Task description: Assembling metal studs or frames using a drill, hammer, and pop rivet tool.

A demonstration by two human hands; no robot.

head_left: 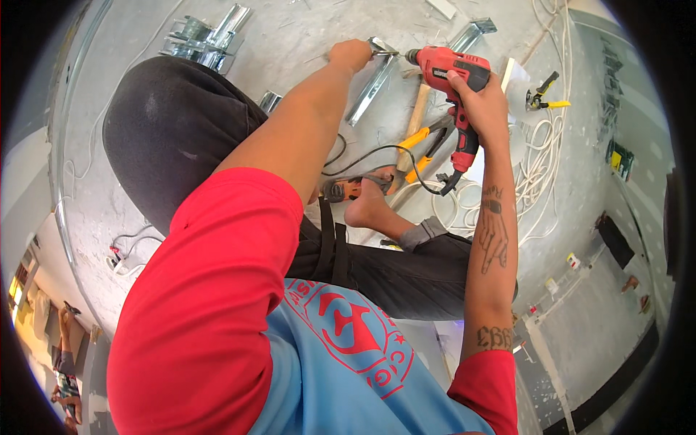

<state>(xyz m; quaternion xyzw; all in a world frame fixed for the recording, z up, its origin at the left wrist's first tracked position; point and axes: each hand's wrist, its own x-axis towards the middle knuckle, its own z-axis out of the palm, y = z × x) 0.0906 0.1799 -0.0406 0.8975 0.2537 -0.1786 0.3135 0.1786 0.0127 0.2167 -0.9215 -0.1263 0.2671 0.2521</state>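
Note:
My right hand [481,109] is wrapped round the grip of a red and black corded power drill [446,67], with its chuck pointing left. My left hand [351,55] is closed at the upper end of a short shiny metal channel [372,90], close to the floor. A small metal piece [383,52] shows at those fingertips; its exact shape is hard to make out. The drill's tip comes right up to this piece; whether they touch I cannot tell. From the drill handle a black cord loops left past my bare foot [368,206].
A hammer [418,109], yellow-handled cutters [423,151] and an orange-black power tool [346,190] lie between my arms. More metal channels [210,40] lie upper left. Coiled white cable [540,145] and a yellow-black clamp-like tool [545,96] are at right. Another person [65,362] is far left.

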